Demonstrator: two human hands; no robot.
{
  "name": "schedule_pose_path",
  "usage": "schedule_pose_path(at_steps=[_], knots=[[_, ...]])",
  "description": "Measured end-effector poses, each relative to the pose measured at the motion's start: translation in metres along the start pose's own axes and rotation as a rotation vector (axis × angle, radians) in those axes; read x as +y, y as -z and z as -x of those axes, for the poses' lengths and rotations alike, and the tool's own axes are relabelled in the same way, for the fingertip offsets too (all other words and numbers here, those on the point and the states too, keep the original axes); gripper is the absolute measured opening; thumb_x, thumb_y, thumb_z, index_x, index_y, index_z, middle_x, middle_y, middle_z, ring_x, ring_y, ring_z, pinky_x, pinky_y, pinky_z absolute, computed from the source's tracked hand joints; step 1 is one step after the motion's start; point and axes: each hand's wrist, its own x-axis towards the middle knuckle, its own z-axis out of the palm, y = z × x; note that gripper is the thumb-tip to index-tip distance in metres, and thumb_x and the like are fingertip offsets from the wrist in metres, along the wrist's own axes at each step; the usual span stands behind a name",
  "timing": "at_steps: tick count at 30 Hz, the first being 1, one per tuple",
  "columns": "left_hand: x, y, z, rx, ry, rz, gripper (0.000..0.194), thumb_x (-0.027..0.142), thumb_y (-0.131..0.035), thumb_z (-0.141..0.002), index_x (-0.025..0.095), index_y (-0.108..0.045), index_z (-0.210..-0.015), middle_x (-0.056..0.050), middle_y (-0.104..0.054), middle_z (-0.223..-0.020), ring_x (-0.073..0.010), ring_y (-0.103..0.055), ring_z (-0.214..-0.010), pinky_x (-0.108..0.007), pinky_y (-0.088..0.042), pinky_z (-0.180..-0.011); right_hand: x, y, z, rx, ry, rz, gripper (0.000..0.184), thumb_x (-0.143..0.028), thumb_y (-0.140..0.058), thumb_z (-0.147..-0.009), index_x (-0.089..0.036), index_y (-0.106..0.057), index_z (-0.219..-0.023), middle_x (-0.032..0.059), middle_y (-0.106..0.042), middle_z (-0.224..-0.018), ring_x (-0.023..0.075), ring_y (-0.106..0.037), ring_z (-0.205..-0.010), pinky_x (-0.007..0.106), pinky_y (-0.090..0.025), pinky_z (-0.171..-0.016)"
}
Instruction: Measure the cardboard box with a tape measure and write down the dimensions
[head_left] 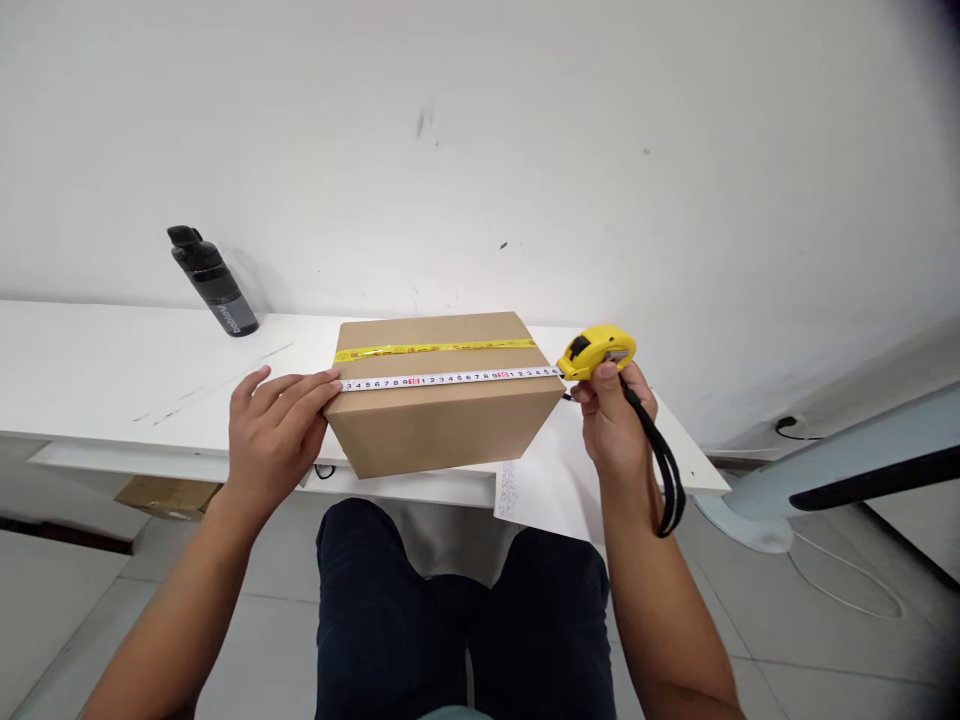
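One closed brown cardboard box (442,435) sits at the white tabletop's (90,370) front edge; it looks stiff, probably light — best lifted by both end walls. One yellow plastic tape measure (600,345), its white blade (450,379) across the box, seems sturdy; the right hand (619,425) is wrapped round its case. The left hand's (274,430) fingers extend onto the blade's end — whether the hidden thumb pinches, I cannot tell. One black cylindrical bottle (216,285) stands behind.
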Motion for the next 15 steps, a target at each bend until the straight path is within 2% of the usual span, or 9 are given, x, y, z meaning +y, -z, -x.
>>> schedule_pose_path(at_steps=[4,7,15], knots=[[0.003,0.002,0.002,-0.044,-0.007,0.142,0.049,0.010,-0.052,-0.095,0.033,-0.059,-0.138,-0.004,-0.072,-0.135,-0.0246,-0.072,-0.114,-0.047,-0.055,-0.099,-0.002,-0.002,0.003,0.018,0.047,0.102,0.037,-0.057,-0.077,-0.084,-0.021,-0.069,-0.087,-0.0050,-0.052,-0.070,0.0109,-0.043,-0.059,0.027,-0.035,-0.060],[0.008,0.004,0.003,-0.108,0.027,0.183,0.056,0.009,-0.048,-0.095,0.031,-0.053,-0.146,-0.006,-0.065,-0.145,-0.0246,-0.069,-0.124,-0.045,-0.056,-0.100,-0.001,-0.002,0.003,0.014,0.052,0.103,0.039,-0.058,-0.077,-0.083,-0.021,-0.068,-0.083,-0.0053,-0.051,-0.067,0.0111,-0.042,-0.059,0.028,-0.033,-0.060],[0.014,0.007,0.000,-0.115,0.036,0.175,0.058,0.010,-0.050,-0.092,0.031,-0.052,-0.146,-0.006,-0.066,-0.144,-0.0255,-0.070,-0.121,-0.044,-0.056,-0.098,-0.003,-0.001,0.006,-0.015,0.040,0.105,0.036,-0.057,-0.074,-0.088,-0.021,-0.068,-0.090,-0.0042,-0.053,-0.073,0.0111,-0.044,-0.061,0.028,-0.035,-0.062]])
